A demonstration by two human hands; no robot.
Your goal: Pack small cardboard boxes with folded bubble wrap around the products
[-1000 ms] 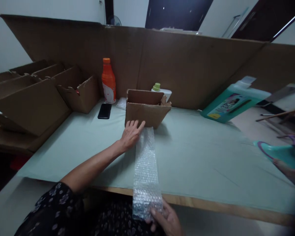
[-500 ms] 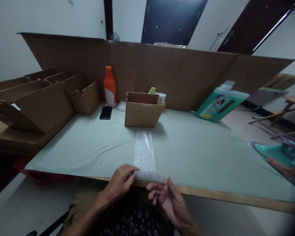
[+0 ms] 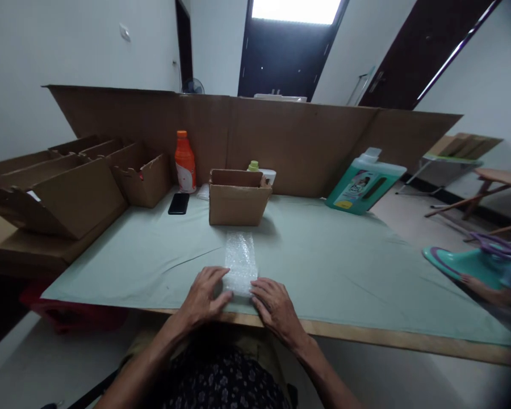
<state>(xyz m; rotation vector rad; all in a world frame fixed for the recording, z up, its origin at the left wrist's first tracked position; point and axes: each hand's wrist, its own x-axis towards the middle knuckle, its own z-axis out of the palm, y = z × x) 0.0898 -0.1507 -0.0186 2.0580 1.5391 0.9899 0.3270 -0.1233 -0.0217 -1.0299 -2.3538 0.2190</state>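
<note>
A strip of bubble wrap (image 3: pixel 240 258) lies on the pale green table cover, running from the table's near edge toward a small open cardboard box (image 3: pixel 237 199). Its near end is folded or rolled over. My left hand (image 3: pixel 205 296) and my right hand (image 3: pixel 273 304) press on that near end from either side, fingers curled over it. The box stands just beyond the strip's far end.
An orange bottle (image 3: pixel 184 162), a black phone (image 3: pixel 178 203) and a green-capped white bottle (image 3: pixel 259 170) sit behind the box. Open cardboard boxes (image 3: pixel 68 187) stand at left, a teal jug (image 3: pixel 364 183) at right. A cardboard wall (image 3: pixel 306 142) backs the table.
My left hand came back from the box to the strip's near end. Both hands brought the hanging end up onto the table and folded it forward, so the strip looks shorter.
</note>
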